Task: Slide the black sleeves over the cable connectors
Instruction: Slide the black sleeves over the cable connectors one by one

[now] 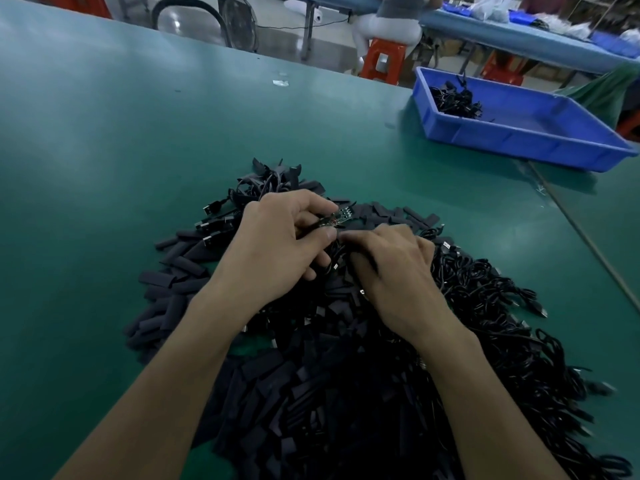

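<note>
A large heap of flat black sleeves (194,268) and black cables (485,282) covers the green table in front of me. My left hand (277,244) pinches a cable connector, a small bare circuit board (337,218), between thumb and fingers, its tip pointing right and away. My right hand (391,268) lies palm down on the heap just right of it, fingers curled into the cables and sleeves. What the right fingers hold is hidden under the hand.
A blue plastic tray (519,136) with a small bunch of black cables (453,100) stands at the back right. A seam runs along the green table (104,150) at the right. Beyond it a person sits on a red stool (382,60) by another bench.
</note>
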A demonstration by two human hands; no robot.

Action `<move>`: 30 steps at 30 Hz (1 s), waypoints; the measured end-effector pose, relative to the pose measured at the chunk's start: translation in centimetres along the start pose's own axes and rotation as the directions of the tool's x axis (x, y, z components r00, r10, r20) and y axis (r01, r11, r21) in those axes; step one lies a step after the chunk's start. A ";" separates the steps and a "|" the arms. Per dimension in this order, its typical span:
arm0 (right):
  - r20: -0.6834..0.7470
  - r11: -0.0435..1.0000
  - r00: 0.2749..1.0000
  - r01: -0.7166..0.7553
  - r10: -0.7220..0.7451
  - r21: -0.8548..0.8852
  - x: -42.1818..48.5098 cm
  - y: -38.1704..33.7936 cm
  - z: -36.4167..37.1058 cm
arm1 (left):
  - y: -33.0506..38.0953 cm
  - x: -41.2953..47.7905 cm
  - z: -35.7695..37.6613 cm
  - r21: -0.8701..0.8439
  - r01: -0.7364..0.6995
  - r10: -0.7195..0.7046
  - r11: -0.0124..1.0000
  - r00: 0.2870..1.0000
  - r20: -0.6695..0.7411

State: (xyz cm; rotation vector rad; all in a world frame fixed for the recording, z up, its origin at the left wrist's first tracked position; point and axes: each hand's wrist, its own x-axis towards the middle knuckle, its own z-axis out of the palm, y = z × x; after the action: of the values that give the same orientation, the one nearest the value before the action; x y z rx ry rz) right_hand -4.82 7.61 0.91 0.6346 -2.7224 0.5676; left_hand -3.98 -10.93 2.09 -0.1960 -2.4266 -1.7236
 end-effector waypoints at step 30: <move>-0.029 0.642 0.958 -0.170 0.286 0.747 0.4 0.2 -2.6 | 0.3 -0.2 0.1 0.011 0.016 -0.016 1.000 0.999 0.041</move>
State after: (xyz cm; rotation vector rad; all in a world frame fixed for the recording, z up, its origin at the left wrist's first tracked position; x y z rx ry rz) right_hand -4.77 8.71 3.25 0.3685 -2.3595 1.7689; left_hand -3.75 -10.76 2.32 -0.2135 -2.4729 -1.7292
